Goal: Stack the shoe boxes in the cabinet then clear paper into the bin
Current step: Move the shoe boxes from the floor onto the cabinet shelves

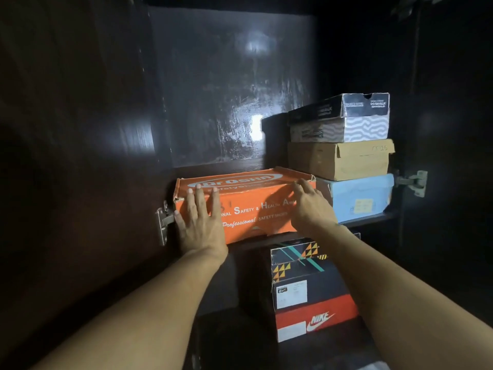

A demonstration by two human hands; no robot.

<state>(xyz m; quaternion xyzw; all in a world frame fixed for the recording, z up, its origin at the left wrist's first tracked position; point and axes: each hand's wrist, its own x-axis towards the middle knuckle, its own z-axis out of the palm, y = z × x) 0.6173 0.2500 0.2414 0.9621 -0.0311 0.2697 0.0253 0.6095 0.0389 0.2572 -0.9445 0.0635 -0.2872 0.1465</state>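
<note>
A: What sort of grip is on the orange box [240, 201]?

B: No real grip. The left hand [198, 222] lies flat against its front face, fingers straight up to the lid edge. The right hand [310, 205] rests at the front right corner, fingers only slightly bent over the lid edge, clasping nothing.

A: Why flat palms?

B: My guess is they are pushing it back. Its front seems to overhang the shelf [373, 218] edge, so it likely needs seating deeper.

A: And just right of the hands?

B: A stack on the same shelf: blue box [360, 197] at the bottom, touching the orange one, then a brown box [338, 160], then a dark-lidded box [341, 118]. Keeping them tight probably saves room.

A: Below the hands?

B: A patterned black box [301, 273] sitting on a red box [317, 319].

A: Any paper or bin?

B: Neither shows here.
</note>
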